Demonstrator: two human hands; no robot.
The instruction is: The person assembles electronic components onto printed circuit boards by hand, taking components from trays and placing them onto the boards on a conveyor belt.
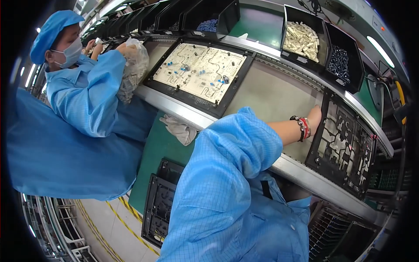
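Note:
My left arm, in a blue sleeve, reaches across to the right, with dark and red bracelets [302, 127] at the wrist. My left hand [314, 117] rests against the left edge of a black frame fixture [315, 150] on the conveyor. Its fingers are mostly hidden, so their grip is unclear. Irregular cut-outs fill the fixture, and no board lies in it. My right hand is out of view. Left of my hand, a second black fixture [220, 107] carries a pale circuit board [198, 65] set with blue and black components.
Behind the conveyor stand black bins, one with cream parts [302, 41], others with dark parts [339, 63] and blue parts [208, 25]. A co-worker [83, 87] in blue holds a clear bag [133, 65]. A white glove [179, 129] lies by the metal rail [174, 104]; another black fixture [159, 205] is below.

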